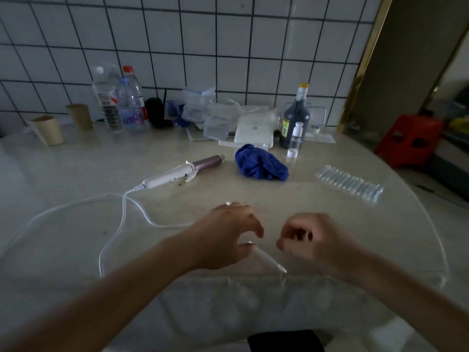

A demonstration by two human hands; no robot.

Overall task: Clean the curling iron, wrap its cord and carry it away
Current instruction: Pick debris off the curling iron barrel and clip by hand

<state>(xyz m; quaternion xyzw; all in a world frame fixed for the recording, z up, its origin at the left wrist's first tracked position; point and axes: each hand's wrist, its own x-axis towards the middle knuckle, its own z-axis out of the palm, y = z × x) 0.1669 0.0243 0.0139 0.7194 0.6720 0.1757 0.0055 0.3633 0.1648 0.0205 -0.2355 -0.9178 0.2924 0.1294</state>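
The curling iron, with a white handle and a purple barrel, lies on the pale table. Its white cord loops to the left and runs back toward my left hand, where its end is hidden. That hand is closed around a slim clear pointed tube near the table's front edge. My right hand hovers beside it with its fingers curled and blurred; whether they pinch anything is unclear. A crumpled blue cloth rests just right of the barrel tip. Neither hand touches the curling iron.
A strip of clear plastic vials lies at the right. Along the tiled wall stand water bottles, two paper cups, plastic boxes, a dark bottle and a small spray bottle. A red stool stands beyond the table.
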